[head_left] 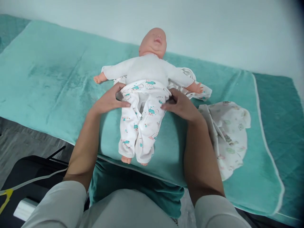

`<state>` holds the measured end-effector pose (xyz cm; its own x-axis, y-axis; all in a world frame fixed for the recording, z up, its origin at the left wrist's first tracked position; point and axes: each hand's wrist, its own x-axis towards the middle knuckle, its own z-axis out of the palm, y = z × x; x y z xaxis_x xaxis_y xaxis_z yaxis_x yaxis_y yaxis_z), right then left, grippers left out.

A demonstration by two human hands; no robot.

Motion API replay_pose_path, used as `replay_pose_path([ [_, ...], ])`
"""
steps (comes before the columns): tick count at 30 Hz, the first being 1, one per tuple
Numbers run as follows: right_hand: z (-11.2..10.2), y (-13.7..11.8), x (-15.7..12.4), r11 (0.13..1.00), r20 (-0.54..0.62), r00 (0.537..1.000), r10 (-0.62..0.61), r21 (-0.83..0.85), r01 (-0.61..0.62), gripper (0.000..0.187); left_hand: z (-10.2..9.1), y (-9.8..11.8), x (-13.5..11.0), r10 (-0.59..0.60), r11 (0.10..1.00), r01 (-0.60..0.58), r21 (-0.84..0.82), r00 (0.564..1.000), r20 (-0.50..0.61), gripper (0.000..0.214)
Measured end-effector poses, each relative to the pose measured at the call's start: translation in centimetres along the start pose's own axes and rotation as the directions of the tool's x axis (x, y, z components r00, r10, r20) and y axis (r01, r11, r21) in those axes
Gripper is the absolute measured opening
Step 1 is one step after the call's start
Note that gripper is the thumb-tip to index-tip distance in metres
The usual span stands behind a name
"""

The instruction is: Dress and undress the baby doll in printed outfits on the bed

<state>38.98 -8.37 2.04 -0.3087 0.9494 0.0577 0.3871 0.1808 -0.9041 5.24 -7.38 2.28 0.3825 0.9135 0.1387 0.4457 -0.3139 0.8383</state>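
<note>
A baby doll lies on its back on a teal blanket, head toward the wall. It wears a white top and white printed trousers. My left hand grips the trousers at the doll's hip on the left side, thumb on the fabric. My right hand pinches the waistband on the other hip. Both hands are closed on the cloth.
A second printed garment lies crumpled on the blanket to the right of my right arm. More printed cloth sits under the doll's far arm. A pale wall runs behind. A black object with a white cable is at lower left.
</note>
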Motion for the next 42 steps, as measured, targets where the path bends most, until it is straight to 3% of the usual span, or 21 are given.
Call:
replay_pose_path([
  [1, 0.1, -0.1, -0.6, 1.0, 0.03, 0.999, 0.026, 0.012, -0.027, 0.074, -0.1, 0.0, -0.6, 0.002, 1.0, -0.002, 0.005, 1.0, 0.02, 0.077],
  [3, 0.7, -0.3, -1.8, 0.996, -0.003, 0.997, 0.083, -0.015, -0.083, 0.071, 0.3, 0.4, -1.3, -0.006, 0.998, 0.008, 0.068, 1.0, -0.017, 0.065],
  [6, 2.5, -0.7, -2.8, 0.983, -0.226, 0.973, 0.053, -0.162, -0.091, 0.041, 2.0, 0.8, -1.3, 0.044, 0.975, -0.003, 0.223, 0.983, -0.181, 0.034],
  [9, 4.2, -0.9, -2.7, 0.954, -0.471, 0.878, -0.081, -0.292, -0.069, 0.024, 4.0, 0.6, -0.6, 0.171, 0.93, -0.024, 0.366, 0.912, -0.373, 0.026],
  [11, 4.8, -0.9, -2.4, 0.95, -0.551, 0.827, -0.11, -0.303, -0.074, 0.015, 4.7, 0.5, -0.2, 0.194, 0.929, -0.022, 0.368, 0.879, -0.436, 0.021],
  [12, 4.9, -0.9, -2.3, 0.957, -0.55, 0.828, -0.103, -0.283, -0.069, 0.012, 4.8, 0.5, -0.2, 0.18, 0.943, -0.029, 0.33, 0.881, -0.437, 0.02],
  [14, 4.6, -0.8, -2.3, 0.976, -0.474, 0.878, -0.063, -0.213, -0.045, 0.016, 4.5, 0.6, -0.6, 0.12, 0.979, -0.046, 0.198, 0.918, -0.379, 0.022],
  [17, 3.5, -0.8, -3.2, 0.995, -0.226, 0.974, 0.032, -0.084, -0.052, 0.034, 3.1, 1.2, -2.0, 0.033, 0.999, -0.032, 0.008, 0.982, -0.185, 0.047],
  [19, 3.0, -1.0, -4.0, 0.997, -0.044, 0.997, 0.065, -0.03, -0.067, 0.047, 2.4, 1.6, -3.1, 0.01, 1.0, -0.012, -0.027, 0.998, -0.067, 0.066],
  [21, 3.2, -1.3, -4.8, 0.997, 0.057, 0.996, 0.071, -0.034, -0.069, 0.048, 2.4, 2.0, -4.0, 0.019, 1.0, -0.019, 0.0, 1.0, -0.023, 0.063],
  [23, 4.2, -1.7, -5.5, 0.996, 0.018, 0.998, 0.066, -0.068, -0.065, 0.037, 3.2, 2.2, -5.0, 0.034, 0.997, -0.029, 0.07, 0.997, -0.073, 0.052],
  [26, 6.3, -2.1, -6.9, 0.994, -0.243, 0.966, 0.093, -0.039, -0.105, 0.033, 5.0, 2.6, -6.5, 0.002, 0.984, 0.043, 0.171, 0.966, -0.257, 0.04],
  [28, 7.2, -2.2, -8.2, 0.99, -0.343, 0.929, 0.139, 0.026, -0.138, 0.03, 5.7, 3.0, -7.8, -0.084, 0.98, 0.137, 0.144, 0.942, -0.325, 0.029],
  [30, 7.6, -2.4, -9.7, 0.987, -0.286, 0.945, 0.161, 0.05, -0.154, 0.029, 5.8, 3.6, -9.2, -0.15, 0.982, 0.176, 0.071, 0.949, -0.278, 0.028],
  [31, 7.7, -2.6, -10.6, 0.989, -0.228, 0.962, 0.147, 0.04, -0.142, 0.034, 5.6, 3.9, -10.1, -0.149, 0.985, 0.163, 0.05, 0.964, -0.22, 0.042],
  [34, 8.3, -2.9, -13.0, 0.997, -0.105, 0.994, 0.04, -0.058, -0.046, 0.087, 5.3, 4.9, -12.6, -0.05, 0.995, 0.05, 0.088, 0.999, -0.003, 0.109],
  [36, 9.2, -3.1, -14.0, 0.989, -0.09, 0.996, -0.025, -0.148, 0.011, 0.108, 5.6, 5.4, -14.0, -0.007, 0.983, -0.009, 0.181, 0.997, 0.083, 0.129],
  [39, 10.7, -3.6, -14.4, 0.978, -0.179, 0.984, -0.02, -0.207, -0.017, 0.091, 6.3, 5.8, -14.8, -0.003, 0.945, -0.012, 0.326, 0.999, 0.046, 0.114],
  [42, 11.0, -4.9, -14.7, 0.977, -0.225, 0.971, 0.086, -0.17, -0.126, 0.063, 6.1, 6.5, -14.9, -0.054, 0.949, 0.049, 0.313, 0.998, 0.009, 0.089],
])
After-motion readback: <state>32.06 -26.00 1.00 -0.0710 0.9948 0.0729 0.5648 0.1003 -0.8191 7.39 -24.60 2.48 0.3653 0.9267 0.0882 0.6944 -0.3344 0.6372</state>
